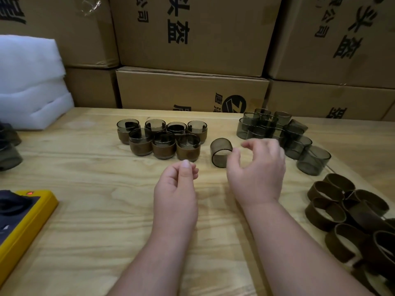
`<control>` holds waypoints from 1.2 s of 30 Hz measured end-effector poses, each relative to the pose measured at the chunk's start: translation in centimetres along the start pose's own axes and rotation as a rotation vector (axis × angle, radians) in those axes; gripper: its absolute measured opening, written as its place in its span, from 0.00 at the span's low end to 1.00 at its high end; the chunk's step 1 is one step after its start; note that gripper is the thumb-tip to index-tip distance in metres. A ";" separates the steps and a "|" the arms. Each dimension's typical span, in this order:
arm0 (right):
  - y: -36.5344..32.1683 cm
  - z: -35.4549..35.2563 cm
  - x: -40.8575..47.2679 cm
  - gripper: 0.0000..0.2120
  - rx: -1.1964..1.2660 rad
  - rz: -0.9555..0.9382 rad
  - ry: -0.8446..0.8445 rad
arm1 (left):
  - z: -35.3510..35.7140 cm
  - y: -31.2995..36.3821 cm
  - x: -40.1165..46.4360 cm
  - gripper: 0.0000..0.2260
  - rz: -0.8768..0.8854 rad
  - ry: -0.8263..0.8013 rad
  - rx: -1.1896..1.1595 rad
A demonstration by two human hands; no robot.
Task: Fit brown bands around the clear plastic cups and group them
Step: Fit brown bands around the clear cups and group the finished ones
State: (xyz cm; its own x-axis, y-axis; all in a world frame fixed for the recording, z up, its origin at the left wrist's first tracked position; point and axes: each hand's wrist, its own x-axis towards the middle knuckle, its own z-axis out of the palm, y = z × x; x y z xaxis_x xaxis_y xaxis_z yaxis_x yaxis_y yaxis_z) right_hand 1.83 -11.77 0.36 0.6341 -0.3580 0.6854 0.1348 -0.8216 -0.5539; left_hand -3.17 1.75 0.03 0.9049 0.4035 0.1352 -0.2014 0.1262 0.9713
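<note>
Brown bands (pixel 350 212), thin open loops of matte, leather-like stuff, are heaped at about four o'clock on the pale wooden table (pixel 85 210), nearest the viewer, and many are still unused. Further in, near the centre, the left hand (pixel 176 184) is seen with its fingers curled inward and nothing held in them; at about one o'clock from it the right hand (pixel 258 169) is spread in a loose claw, fingers bent but apart, and nothing is gripped by it either. Just beside the right thumb, a single bare cup (pixel 221 152) is lying on its side, mouth toward the viewer; whether it is touched by the thumb cannot be told. It is judged to be the next piece to be banded. Beyond it, at eleven o'clock, seven banded cups (pixel 162 139) are gathered upright in two tight rows, each smoky, see-through wall wrapped below the rim by a brown sleeve. At one o'clock, farther back, a pile of unbanded cups (pixel 277 131) is left, some upright and some tipped. By the look of the piles, less than half of the work is judged to be done.
</note>
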 end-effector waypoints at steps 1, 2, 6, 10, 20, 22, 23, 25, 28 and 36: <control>0.1 0.2 0.4 0.19 0.000 -0.020 -0.015 | 0.0 0.1 0.0 0.12 -0.001 0.028 -0.009; 0.1 0.4 0.8 0.26 0.003 -0.018 -0.111 | -0.1 0.1 0.1 0.12 0.001 0.064 -0.020; -0.6 3.1 1.8 0.42 0.012 -0.087 -0.633 | -0.5 0.2 0.7 0.13 -0.014 0.184 -0.069; -1.2 5.7 2.2 0.34 -0.013 -0.083 -0.690 | -0.5 0.2 1.2 0.13 -0.061 0.210 -0.136; -1.1 -0.9 -2.1 0.15 0.378 0.339 -0.382 | -0.5 0.5 0.7 0.13 -0.085 -0.171 0.002; -1.0 -2.9 -3.5 0.16 0.500 0.504 -0.336 | -0.6 0.3 0.2 0.24 -0.010 -0.429 0.186; -1.1 -3.8 -4.1 0.16 0.572 0.593 -0.326 | -0.7 0.3 -0.1 0.29 0.040 -0.570 0.291; -1.1 -5.3 -4.9 0.17 0.693 0.706 -0.323 | -0.8 0.2 -0.8 0.36 0.115 -0.784 0.427; -1.3 -6.1 -5.1 0.16 0.743 0.716 -0.393 | -0.6 -0.1 -1.4 0.36 0.144 -0.824 0.434; -0.6 -4.1 -3.4 0.18 1.070 0.493 -0.716 | -0.2 -0.2 -0.8 0.21 0.070 -0.463 0.270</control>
State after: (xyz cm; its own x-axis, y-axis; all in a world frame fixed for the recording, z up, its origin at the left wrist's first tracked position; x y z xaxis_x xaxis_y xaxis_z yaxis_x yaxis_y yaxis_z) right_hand -3.55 -11.87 0.32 0.9927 0.0622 0.1036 0.0912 0.1773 -0.9799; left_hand -3.96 1.55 -0.30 0.9757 -0.0470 0.2142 -0.2189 -0.1485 0.9644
